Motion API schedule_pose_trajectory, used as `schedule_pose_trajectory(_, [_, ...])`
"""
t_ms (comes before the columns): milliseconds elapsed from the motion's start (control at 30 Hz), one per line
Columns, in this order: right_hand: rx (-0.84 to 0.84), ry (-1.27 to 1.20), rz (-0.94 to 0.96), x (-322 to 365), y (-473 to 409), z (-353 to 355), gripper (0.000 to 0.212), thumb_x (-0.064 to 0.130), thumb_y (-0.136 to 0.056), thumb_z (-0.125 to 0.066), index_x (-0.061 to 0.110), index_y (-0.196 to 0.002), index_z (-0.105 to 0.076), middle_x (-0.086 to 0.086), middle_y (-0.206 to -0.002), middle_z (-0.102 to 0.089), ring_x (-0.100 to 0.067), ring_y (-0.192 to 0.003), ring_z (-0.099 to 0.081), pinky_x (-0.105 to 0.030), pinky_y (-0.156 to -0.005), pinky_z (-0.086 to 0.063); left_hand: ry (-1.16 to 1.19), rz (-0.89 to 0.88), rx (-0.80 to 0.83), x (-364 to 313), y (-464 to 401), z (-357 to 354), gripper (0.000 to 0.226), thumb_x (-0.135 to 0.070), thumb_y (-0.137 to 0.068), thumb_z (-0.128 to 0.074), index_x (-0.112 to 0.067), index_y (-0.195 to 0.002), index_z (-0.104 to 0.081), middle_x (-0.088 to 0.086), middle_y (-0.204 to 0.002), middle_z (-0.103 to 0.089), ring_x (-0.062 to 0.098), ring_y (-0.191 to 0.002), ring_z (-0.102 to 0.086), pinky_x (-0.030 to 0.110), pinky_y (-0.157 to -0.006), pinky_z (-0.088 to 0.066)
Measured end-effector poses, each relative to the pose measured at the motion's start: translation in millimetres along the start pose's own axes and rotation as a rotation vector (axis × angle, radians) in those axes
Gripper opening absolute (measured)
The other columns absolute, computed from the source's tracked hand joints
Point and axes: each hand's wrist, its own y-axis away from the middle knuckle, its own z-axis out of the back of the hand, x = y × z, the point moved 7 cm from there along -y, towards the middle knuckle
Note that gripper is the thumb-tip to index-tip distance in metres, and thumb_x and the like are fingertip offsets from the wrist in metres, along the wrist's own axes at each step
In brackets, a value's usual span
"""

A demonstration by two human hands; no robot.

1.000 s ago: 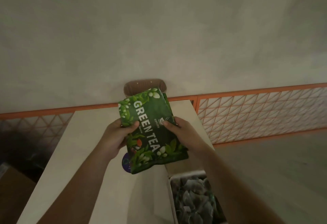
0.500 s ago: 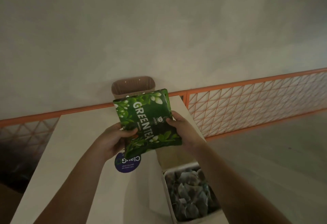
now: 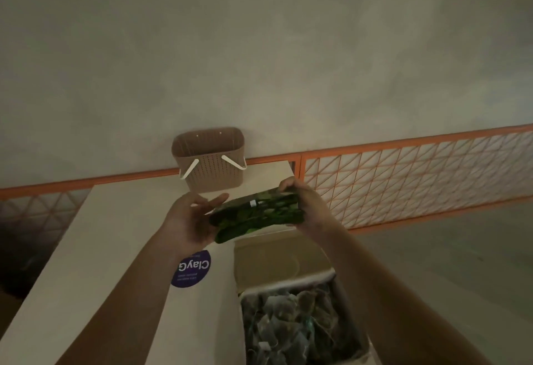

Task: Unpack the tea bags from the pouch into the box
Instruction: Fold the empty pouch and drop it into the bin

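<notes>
The pouch (image 3: 256, 214) is held edge-on in the air, above the table (image 3: 115, 249) and just beyond the box (image 3: 340, 275). The right hand (image 3: 305, 206) clamps its right end, fingers curled over the top edge. The left hand (image 3: 187, 220) is palm-up at the left end, fingers spread, touching the pouch's lower corner. Tea bags (image 3: 288, 321) fill the box. A basket (image 3: 210, 159) stands at the table's far edge.

- the box (image 3: 300, 333) sits at the table's (image 3: 115, 249) right edge, tea bags (image 3: 288, 324) piled inside
- sticker (image 3: 191, 269) is just left of the box
- basket (image 3: 209, 159) way behind the box, against the wall
- pouch (image 3: 256, 214) is held above the box's far end
</notes>
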Motion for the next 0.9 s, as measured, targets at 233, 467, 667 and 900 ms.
schedule_pose_trajectory(233, [0.003, 0.098, -0.127, 39, 3, 69, 0.023, 0.021, -0.099, -0.047, 0.016, -0.103, -0.069, -0.009, -0.106, -0.067, -0.023, -0.091, -0.07, -0.034, -0.065, -0.058, -0.289, -0.176, -0.092, 39, -19, -74, 0.061, -0.004, -0.068, -0.078, -0.024, -0.122, -0.057, 0.005, -0.126, -0.066, 0.028, -0.109, -0.067, 0.036, -0.074, -0.057])
schedule_pose_trajectory(467, [0.051, 0.109, -0.354, 44, 26, 175, 0.045, 0.005, -0.088, -0.065, 0.003, -0.13, -0.05, -0.022, -0.122, -0.063, -0.037, -0.1, -0.068, -0.043, -0.07, -0.061, -0.193, -0.436, -0.145, 108, -52, -158, 0.074, 0.012, -0.078, -0.072, -0.03, -0.135, -0.048, 0.005, -0.126, -0.063, 0.025, -0.113, -0.064, 0.034, -0.07, -0.06])
schedule_pose_trajectory(667, [-0.056, 0.05, -0.38, 45, 43, 280, 0.028, 0.005, -0.094, -0.056, 0.0, -0.121, -0.057, -0.018, -0.108, -0.068, -0.028, -0.09, -0.069, -0.034, -0.067, -0.06, 0.138, -0.242, 0.018, 194, -82, -215, 0.073, 0.004, -0.076, -0.066, -0.029, -0.139, -0.05, 0.011, -0.129, -0.067, 0.027, -0.101, -0.073, 0.037, -0.069, -0.063])
schedule_pose_trajectory(900, [-0.18, 0.47, -0.419, 44, 44, 375, 0.043, 0.021, -0.076, -0.079, 0.017, -0.117, -0.068, -0.012, -0.102, -0.073, -0.025, -0.091, -0.068, -0.037, -0.081, -0.054, -0.33, 0.124, 0.131, 261, -103, -252, 0.047, -0.016, -0.082, -0.073, -0.006, -0.126, -0.06, 0.016, -0.114, -0.074, 0.029, -0.097, -0.074, 0.032, -0.07, -0.063])
